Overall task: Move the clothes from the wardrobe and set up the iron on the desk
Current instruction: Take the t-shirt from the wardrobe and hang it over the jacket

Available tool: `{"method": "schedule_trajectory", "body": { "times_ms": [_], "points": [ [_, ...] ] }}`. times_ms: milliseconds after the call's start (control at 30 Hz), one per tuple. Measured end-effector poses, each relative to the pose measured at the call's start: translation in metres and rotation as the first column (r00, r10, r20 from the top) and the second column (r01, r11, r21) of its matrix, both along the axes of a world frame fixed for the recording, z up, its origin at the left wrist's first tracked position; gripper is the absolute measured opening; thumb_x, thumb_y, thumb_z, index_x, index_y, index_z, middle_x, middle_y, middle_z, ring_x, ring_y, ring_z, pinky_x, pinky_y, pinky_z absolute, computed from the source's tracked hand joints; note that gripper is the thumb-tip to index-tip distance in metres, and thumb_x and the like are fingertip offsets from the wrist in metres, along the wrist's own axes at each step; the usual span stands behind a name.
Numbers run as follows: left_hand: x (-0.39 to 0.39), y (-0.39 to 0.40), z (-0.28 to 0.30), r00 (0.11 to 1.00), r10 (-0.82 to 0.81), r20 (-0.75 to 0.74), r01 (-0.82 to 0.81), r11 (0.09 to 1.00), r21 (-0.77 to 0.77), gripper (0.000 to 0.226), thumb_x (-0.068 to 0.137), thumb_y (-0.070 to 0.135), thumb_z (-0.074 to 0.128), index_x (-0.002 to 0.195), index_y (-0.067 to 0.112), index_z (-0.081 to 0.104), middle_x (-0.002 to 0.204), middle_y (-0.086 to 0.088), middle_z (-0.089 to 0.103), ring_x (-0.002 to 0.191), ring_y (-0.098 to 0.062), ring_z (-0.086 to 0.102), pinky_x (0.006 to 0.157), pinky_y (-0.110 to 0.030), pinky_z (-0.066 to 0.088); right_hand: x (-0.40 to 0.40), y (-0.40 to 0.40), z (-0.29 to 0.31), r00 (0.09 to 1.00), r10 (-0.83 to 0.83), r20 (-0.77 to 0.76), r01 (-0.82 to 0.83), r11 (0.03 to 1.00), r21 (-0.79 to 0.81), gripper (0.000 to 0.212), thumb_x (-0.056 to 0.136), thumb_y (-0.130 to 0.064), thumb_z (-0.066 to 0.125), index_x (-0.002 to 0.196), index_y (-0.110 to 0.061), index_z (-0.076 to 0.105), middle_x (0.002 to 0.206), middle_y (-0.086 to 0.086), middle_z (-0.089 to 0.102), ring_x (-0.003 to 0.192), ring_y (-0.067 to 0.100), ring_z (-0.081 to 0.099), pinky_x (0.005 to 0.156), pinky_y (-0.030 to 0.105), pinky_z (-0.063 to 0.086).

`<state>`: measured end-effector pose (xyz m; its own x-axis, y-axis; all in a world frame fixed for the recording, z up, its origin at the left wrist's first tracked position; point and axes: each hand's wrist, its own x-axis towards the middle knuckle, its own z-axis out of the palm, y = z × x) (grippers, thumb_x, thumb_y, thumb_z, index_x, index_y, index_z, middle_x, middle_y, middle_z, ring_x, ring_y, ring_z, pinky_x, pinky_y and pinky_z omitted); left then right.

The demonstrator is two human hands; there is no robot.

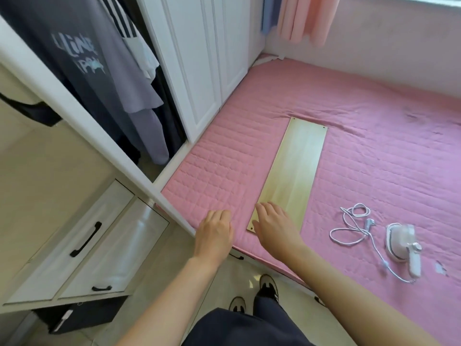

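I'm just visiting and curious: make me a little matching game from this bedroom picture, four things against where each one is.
Things:
1. iron
2. wooden board
3. dark printed T-shirt
4. right hand

Places:
A. hanging in the open wardrobe
B. lying lengthwise on the pink bed cover, left of the iron
C. resting on the board's near end
D. on the pink bed cover next to its loose white cord

Pairs: 1-D, 2-B, 3-A, 4-C
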<state>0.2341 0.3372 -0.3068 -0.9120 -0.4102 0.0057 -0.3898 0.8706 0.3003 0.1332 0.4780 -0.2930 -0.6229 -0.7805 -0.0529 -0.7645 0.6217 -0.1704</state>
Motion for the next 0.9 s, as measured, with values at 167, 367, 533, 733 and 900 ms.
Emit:
{"method": "schedule_trajectory", "body": {
  "times_ms": [167,367,533,733,900],
  "points": [
    [-0.039,-0.01,0.013,0.991,0.124,-0.051,-0.125,0.992,-0.017,0.023,0.091,0.018,0.055,0.112,0.012,0.062,0.101,0.0,0.065,0.09,-0.017,0.056,0.075,-0.029,0.051,-0.054,-0.025,0.008,0.992,0.12,-0.034,-0.121,0.993,-0.014,0.042,0.097,-0.029,0.046,0.128,-0.001,0.048,0.125,0.014,0.057,0.121,0.034,0.048,0.101,0.042,0.042],
    [-0.079,-0.025,0.026,0.95,0.289,-0.116,-0.299,0.952,-0.074,0.025,0.083,0.012,0.065,0.108,0.008,0.065,0.098,-0.004,0.069,0.086,-0.021,0.061,0.07,-0.031,0.052,-0.116,-0.056,0.024,0.965,0.25,-0.078,-0.254,0.966,-0.048,0.037,0.088,-0.025,0.062,0.116,-0.001,0.058,0.11,0.013,0.065,0.11,0.034,0.058,0.09,0.041,0.049],
    [-0.102,-0.044,0.038,0.902,0.394,-0.179,-0.416,0.902,-0.112,0.032,0.082,0.009,0.066,0.114,0.007,0.064,0.106,-0.005,0.068,0.096,-0.021,0.061,0.077,-0.03,0.052,-0.155,-0.083,0.041,0.918,0.373,-0.132,-0.381,0.923,-0.043,0.038,0.084,-0.024,0.068,0.112,0.0,0.06,0.103,0.013,0.066,0.102,0.034,0.061,0.086,0.041,0.052],
    [-0.125,-0.084,0.069,0.842,0.48,-0.246,-0.526,0.832,-0.177,0.027,0.085,0.011,0.063,0.112,0.008,0.063,0.107,-0.005,0.067,0.1,-0.021,0.059,0.08,-0.033,0.052,-0.183,-0.133,0.075,0.869,0.46,-0.184,-0.483,0.87,-0.105,0.037,0.09,-0.022,0.059,0.118,0.002,0.057,0.108,0.015,0.064,0.109,0.035,0.058,0.092,0.042,0.049],
    [-0.149,-0.128,0.105,0.782,0.495,-0.38,-0.594,0.776,-0.21,0.029,0.082,0.009,0.067,0.11,0.005,0.066,0.104,-0.007,0.069,0.099,-0.026,0.062,0.077,-0.036,0.054,-0.204,-0.18,0.11,0.837,0.5,-0.222,-0.539,0.824,-0.176,0.037,0.096,-0.023,0.047,0.126,-0.001,0.05,0.116,0.013,0.06,0.115,0.031,0.052,0.099,0.037,0.042]
  ]
}}
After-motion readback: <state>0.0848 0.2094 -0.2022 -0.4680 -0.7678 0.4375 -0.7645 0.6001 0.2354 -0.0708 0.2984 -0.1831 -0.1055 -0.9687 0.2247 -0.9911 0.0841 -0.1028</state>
